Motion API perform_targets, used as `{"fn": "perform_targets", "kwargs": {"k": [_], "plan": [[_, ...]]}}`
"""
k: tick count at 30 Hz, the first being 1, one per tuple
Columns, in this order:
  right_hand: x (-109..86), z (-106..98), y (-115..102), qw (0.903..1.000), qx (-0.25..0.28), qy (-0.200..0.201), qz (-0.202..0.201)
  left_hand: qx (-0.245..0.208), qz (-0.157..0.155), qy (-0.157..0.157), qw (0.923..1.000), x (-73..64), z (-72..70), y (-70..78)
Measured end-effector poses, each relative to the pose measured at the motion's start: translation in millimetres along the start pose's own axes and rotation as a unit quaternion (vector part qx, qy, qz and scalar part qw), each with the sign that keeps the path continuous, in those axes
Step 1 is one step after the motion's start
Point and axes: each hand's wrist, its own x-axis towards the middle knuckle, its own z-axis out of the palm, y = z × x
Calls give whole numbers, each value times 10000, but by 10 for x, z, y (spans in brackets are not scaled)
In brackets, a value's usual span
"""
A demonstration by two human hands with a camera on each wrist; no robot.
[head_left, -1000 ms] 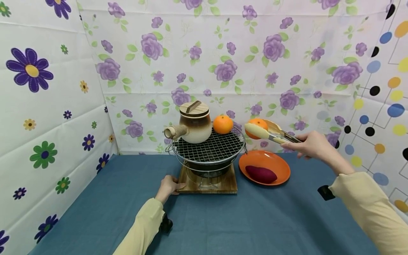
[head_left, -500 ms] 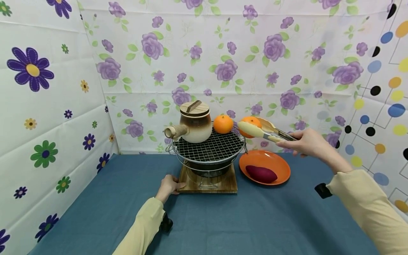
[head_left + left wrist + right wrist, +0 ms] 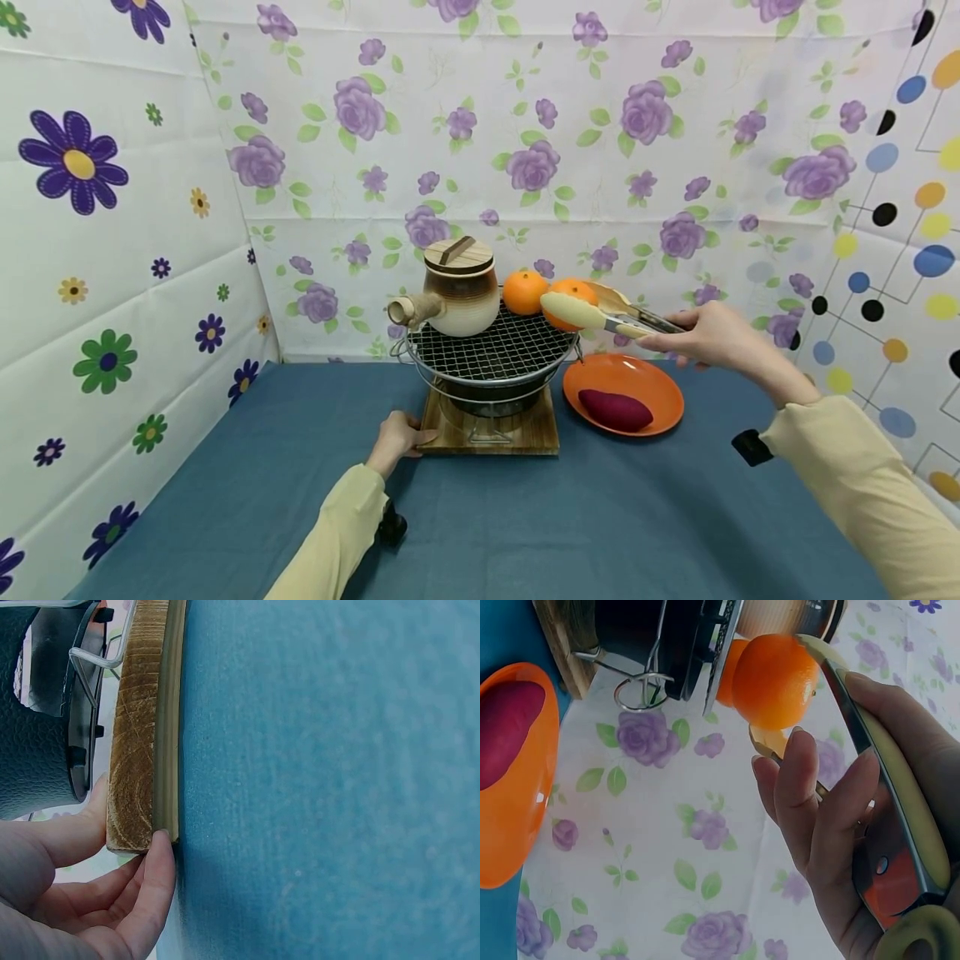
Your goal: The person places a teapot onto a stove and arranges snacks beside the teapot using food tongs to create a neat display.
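My right hand [image 3: 705, 336] grips a pair of tongs [image 3: 622, 321] with cream tips. Between those tips is an orange [image 3: 775, 681], held at the right edge of the grill's wire mesh [image 3: 495, 342]. A second orange [image 3: 524, 292] sits on the mesh, just left of the held one. Beside it stands a clay pot [image 3: 462, 304] with a wooden lid and a side handle. My left hand [image 3: 397, 435] pinches the near left corner of the wooden board [image 3: 137, 727] under the grill, thumb on one face and fingers on the other.
Right of the grill, an orange plate [image 3: 667, 400] bears a purple sweet potato [image 3: 617, 411]. Wire handles [image 3: 641, 690] stick out from the grill's sides. A blue cloth [image 3: 525, 525] covers the table, and flowered sheets [image 3: 480, 125] hang behind and at the left.
My right hand has moved left with the tongs, carrying the orange from above the plate to the grill's right edge. The left hand stays on the board.
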Motion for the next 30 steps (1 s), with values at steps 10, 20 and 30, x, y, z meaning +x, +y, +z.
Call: {"fn": "perform_targets", "kwargs": {"k": [10, 20, 30], "plan": [[20, 51, -54, 9998, -55, -131, -165, -41, 77, 3, 10000, 0, 9, -4], [32, 84, -92, 9995, -83, -210, -220, 188, 175, 10, 9997, -11, -2, -4], [52, 109, -120, 9994, -91, -252, -226, 8, 135, -33, 9999, 60, 13, -67]]}}
